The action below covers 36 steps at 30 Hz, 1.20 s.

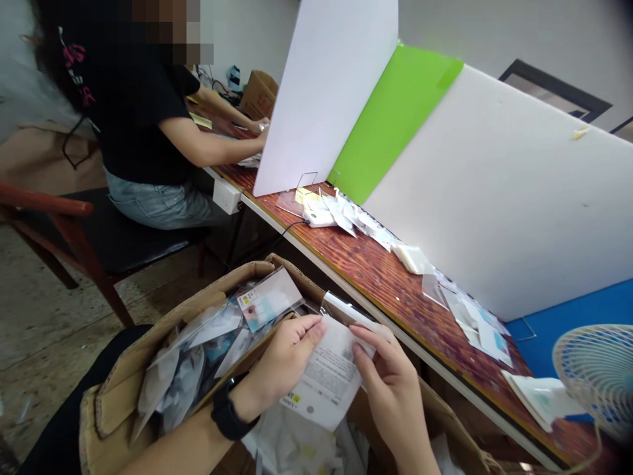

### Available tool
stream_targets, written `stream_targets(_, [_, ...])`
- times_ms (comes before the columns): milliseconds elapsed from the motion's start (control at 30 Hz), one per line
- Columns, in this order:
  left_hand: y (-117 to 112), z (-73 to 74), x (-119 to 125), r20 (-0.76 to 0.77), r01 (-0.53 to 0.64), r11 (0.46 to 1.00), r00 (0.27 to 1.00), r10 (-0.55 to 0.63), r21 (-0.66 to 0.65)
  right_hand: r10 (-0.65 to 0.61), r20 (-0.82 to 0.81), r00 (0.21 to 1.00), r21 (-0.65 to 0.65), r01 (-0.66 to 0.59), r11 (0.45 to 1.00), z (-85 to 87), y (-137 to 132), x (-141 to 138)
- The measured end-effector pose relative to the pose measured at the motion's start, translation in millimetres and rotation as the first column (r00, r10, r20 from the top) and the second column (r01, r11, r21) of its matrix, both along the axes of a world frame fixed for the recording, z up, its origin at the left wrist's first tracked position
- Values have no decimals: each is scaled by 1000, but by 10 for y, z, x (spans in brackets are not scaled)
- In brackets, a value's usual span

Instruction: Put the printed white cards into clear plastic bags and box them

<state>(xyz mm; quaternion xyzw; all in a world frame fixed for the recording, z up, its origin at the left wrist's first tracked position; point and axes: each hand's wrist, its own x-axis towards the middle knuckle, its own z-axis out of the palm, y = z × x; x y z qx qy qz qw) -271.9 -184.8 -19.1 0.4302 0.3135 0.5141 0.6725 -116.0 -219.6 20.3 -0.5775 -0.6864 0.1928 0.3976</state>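
Observation:
Over a cardboard box, a flat clear plastic packet with a white printed card is held between my hands. My left hand, with a black watch on its wrist, pinches the packet's upper left edge. Thumb and fingers of my right hand grip its upper right side. Above the card, the packet's clear top flap stands up. Many similar packets fill the box, one with a blue and white card lying on top. More pale packets lie below my hands.
A wooden table runs alongside, bearing packets and a small white device. White panels with green tape stand on it. A fan is at right. Another person sits at left beyond a chair.

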Motion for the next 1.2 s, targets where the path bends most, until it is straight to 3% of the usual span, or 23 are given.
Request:
stream_targets(200, [9,-23,-15,-86,-69,996,994,64,-55,43,-60,997,-96,-49,994,-50,5,7])
stream_targets(367, [-1,-34,-23,-114,-63,998,992,61,-20,52,27,998,-90,-49,995,-23,18,-15])
stream_targets(433, [-7,-38,-17,-137,-71,997,988,76,37,19,137,990,3,-20,1000,-34,15,-35])
stream_targets(500, [-23,-37,-7,-187,-79,992,978,96,98,-90,295,951,200,30,979,-62,9,-55])
stream_targets(600, [-78,-17,7,-292,-27,984,953,78,177,-310,474,824,510,30,859,-95,-1,-74])
stream_targets(667, [-132,10,9,-357,50,970,933,40,238,-336,499,799,591,-30,806,-86,-2,-86])
stream_targets(767, [-205,53,-3,-429,157,937,903,-9,310,-189,440,878,577,-116,808,-35,0,-107])
stream_targets(900, [-243,87,-32,-510,218,921,860,-24,324,-49,358,932,484,-141,864,33,-23,-111])
stream_targets(1033, [-247,91,-35,-542,254,908,840,-36,334,-13,380,925,447,-171,878,57,-59,-70])
stream_targets(1200, [-266,71,-22,-588,281,895,808,-26,347,-30,506,862,396,-201,896,75,-89,-8])
